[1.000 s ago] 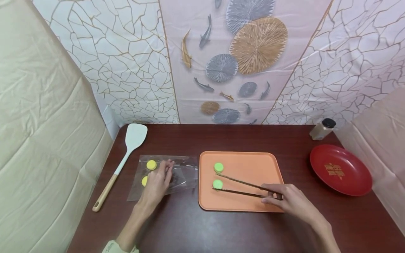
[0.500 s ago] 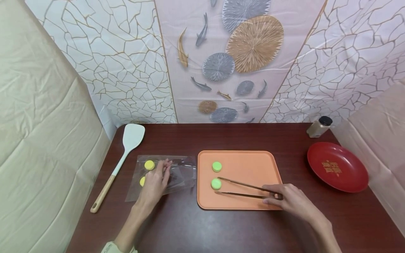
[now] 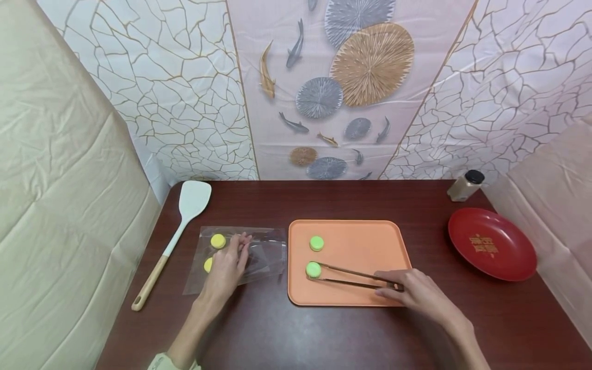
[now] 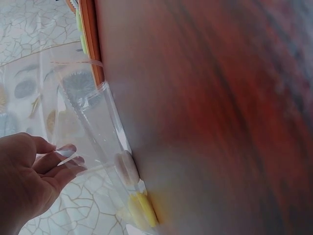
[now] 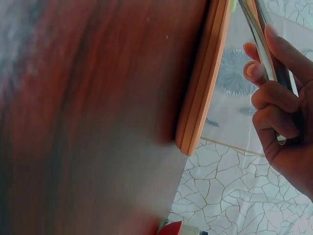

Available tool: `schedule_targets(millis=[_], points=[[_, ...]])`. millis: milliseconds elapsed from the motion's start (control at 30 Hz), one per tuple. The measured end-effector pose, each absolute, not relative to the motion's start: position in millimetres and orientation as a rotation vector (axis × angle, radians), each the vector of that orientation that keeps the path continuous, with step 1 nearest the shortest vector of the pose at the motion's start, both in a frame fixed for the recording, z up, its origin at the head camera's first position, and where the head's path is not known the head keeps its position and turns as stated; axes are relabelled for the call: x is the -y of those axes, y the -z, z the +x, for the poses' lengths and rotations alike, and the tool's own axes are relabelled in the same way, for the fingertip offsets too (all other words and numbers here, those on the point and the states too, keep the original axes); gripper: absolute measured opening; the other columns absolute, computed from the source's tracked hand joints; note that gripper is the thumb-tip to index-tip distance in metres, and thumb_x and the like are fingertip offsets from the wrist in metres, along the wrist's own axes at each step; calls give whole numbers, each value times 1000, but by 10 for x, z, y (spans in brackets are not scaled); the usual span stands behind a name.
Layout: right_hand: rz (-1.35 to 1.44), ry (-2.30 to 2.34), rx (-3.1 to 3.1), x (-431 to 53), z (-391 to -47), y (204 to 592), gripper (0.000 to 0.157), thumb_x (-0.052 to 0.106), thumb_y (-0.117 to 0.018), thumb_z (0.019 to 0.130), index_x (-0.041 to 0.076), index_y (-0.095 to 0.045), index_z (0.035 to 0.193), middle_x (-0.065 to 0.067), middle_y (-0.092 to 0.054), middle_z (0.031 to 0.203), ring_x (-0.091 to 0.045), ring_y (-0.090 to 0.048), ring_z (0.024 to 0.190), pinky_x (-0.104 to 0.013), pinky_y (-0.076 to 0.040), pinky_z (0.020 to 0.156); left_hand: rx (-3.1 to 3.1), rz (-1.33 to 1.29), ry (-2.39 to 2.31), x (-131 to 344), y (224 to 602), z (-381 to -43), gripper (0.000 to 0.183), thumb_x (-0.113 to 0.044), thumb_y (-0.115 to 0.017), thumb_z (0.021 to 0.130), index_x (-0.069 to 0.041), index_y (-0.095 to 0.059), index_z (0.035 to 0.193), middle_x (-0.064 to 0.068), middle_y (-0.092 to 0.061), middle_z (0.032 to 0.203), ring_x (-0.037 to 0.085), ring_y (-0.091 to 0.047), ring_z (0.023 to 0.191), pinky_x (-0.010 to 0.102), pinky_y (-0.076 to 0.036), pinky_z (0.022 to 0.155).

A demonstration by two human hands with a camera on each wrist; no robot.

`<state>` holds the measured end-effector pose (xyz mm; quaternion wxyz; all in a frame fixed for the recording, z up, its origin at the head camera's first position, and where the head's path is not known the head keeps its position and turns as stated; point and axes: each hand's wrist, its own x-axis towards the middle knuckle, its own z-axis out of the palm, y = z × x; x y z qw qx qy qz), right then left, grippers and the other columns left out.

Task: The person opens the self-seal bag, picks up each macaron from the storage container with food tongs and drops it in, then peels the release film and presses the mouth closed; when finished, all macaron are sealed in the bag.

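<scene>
My left hand (image 3: 225,270) pinches the upper layer of a clear plastic bag (image 3: 274,254) and lifts it off the table. Inside the bag lie yellow macarons (image 3: 218,241); another yellow macaron (image 3: 208,265) is partly covered by the hand. The left wrist view also shows a pale macaron (image 4: 127,168) in the bag. My right hand (image 3: 423,295) grips metal tongs (image 3: 352,272) over an orange tray (image 3: 365,241). The tong tips lie on either side of the nearer green macaron (image 3: 313,270). Farther back on the tray sits a second green macaron (image 3: 316,243), apart from the tongs.
A white spatula (image 3: 194,200) with a wooden handle lies left of the bag. Right of the tray is a red oval plate (image 3: 492,244), with a black-capped jar (image 3: 464,186) behind it. Patterned cloth (image 3: 296,77) hangs along the table's back edge.
The tongs shift slightly left, their tips closing in around the nearer green macaron, which sits a little farther left. The left hand stays put on the bag.
</scene>
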<state>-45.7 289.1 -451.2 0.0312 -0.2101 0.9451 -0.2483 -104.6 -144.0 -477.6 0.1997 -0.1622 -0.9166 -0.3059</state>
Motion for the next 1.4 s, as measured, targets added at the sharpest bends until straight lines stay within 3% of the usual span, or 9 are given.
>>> schedule_targets(millis=[233,433,733,1000,1200,1400], points=[[-647,737,-2970,-2850,-462,4490,34,33,-91,90,18,-85,121,16,-77,95,2,-56,78,-27,-50,70,2553,-475,878,1445,4773,-1064,13,11,-71,100,10,-61,110,32,-78,105,34,-80,70,31,-59,51],[-679,751,-2993,-2819,-483,4471,33,30,-91,91,18,-84,121,21,-71,89,4,-54,77,-26,-48,68,2556,-472,859,1442,4789,-1058,13,11,-71,100,10,-62,109,31,-79,103,28,-77,64,26,-54,47],[-649,875,-3000,-2601,-565,4400,27,26,-89,93,17,-84,118,22,-55,75,5,-48,70,-22,-41,61,2552,-480,858,1438,4772,-1043,14,11,-72,100,9,-62,109,30,-79,101,30,-80,68,27,-56,49],[-728,863,-3033,-2248,-681,4422,22,26,-88,93,15,-84,112,20,-51,71,5,-43,64,-20,-38,57,2556,-477,868,1436,4758,-1053,12,10,-70,101,9,-62,110,30,-79,103,35,-81,75,32,-60,52],[-713,883,-2971,-2006,-743,4486,24,27,-86,96,13,-84,116,18,-53,70,4,-43,63,-21,-39,57,2543,-483,867,1437,4770,-1054,12,10,-70,101,9,-62,110,30,-79,103,36,-81,75,34,-60,53],[-737,883,-2913,-1782,-813,4545,11,27,-84,98,18,-81,104,16,-49,66,3,-38,60,-20,-33,54,2548,-484,862,1441,4772,-1044,12,10,-70,101,9,-62,110,30,-79,102,33,-80,71,33,-59,51]])
